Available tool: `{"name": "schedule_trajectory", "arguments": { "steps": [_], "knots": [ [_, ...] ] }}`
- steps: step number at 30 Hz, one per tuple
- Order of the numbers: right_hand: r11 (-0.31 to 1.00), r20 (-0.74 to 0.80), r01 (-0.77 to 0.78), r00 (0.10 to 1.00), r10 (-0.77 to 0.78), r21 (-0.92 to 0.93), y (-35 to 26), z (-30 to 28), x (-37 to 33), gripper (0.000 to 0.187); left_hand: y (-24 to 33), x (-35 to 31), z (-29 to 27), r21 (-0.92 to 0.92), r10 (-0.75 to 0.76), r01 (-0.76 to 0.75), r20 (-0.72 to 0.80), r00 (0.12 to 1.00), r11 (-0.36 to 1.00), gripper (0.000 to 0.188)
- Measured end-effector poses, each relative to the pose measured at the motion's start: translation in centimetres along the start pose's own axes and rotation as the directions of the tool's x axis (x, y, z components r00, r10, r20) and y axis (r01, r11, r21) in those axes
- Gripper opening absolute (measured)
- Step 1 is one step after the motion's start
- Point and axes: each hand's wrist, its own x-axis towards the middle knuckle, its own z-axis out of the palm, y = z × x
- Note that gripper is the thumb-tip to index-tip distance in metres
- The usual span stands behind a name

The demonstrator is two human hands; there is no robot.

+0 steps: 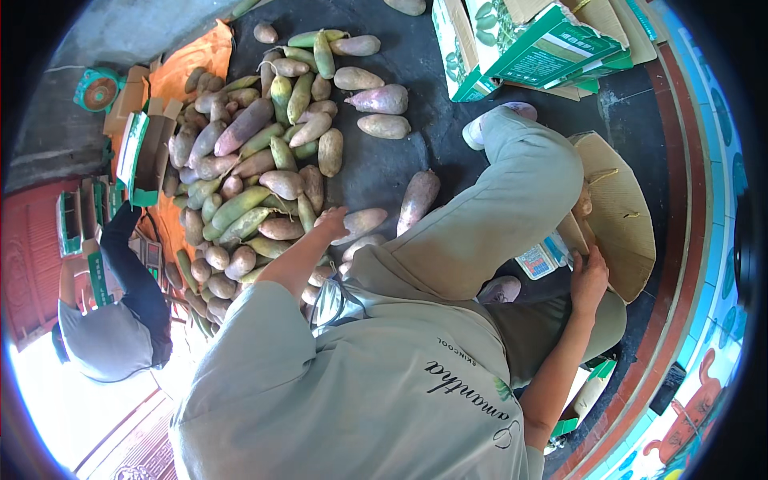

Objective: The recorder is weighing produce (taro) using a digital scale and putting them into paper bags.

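My left hand (330,223) is at the near edge of a big heap of radishes (276,184), purple, green and brownish. Its fingers curl at the left end of a pale purple radish (364,224), which lies on the dark ground; the fingertips are partly hidden. On the right, my right hand (590,276) grips the edge of an open cardboard box (628,216) that leans beside my bent leg. Something rounded and brownish (585,202) shows inside it. A blue and white scale panel (538,260) sits between my legs and the box.
Loose radishes (382,99) lie apart from the heap on the dark ground. Green and white cartons (536,48) stand at the far right. An orange sheet (210,58) lies under the heap's left side. Another person (108,340) works at far left beside cartons and a teal fan (99,90).
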Motion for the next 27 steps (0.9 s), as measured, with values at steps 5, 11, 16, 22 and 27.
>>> {"name": "schedule_trajectory", "arguments": {
  "steps": [5, 11, 16, 22, 27],
  "knots": [
    [1.000, 0.009, -0.006, 1.000, 0.007, -0.019, 0.1, 0.1, 0.0, 0.031, 2.8, 2.2, 1.0, 0.072, 0.174, -0.177, 0.051, 0.984, 0.982, 0.071],
    [0.998, 0.002, -0.014, 1.000, 0.014, -0.055, 0.2, 0.2, -0.1, 0.032, 5.6, 3.9, 0.7, 0.197, 0.318, -0.326, 0.071, 0.945, 0.925, 0.072],
    [0.999, 0.011, -0.012, 1.000, 0.012, -0.036, -0.4, -0.2, 0.0, 0.033, 6.4, 4.8, 2.3, 0.322, 0.493, -0.486, 0.066, 0.868, 0.813, 0.067],
    [0.999, -0.011, 0.013, 1.000, -0.013, -0.029, -0.5, -0.2, 0.0, 0.033, 7.7, 5.0, 1.1, 0.531, 0.488, -0.555, 0.277, 0.828, 0.640, 0.051],
    [0.999, -0.031, 0.007, 0.999, -0.008, -0.034, -0.8, -0.5, 0.0, 0.028, 7.9, 4.1, 0.3, 0.356, 0.369, -0.469, 0.315, 0.874, 0.808, 0.040]
  ]
}}
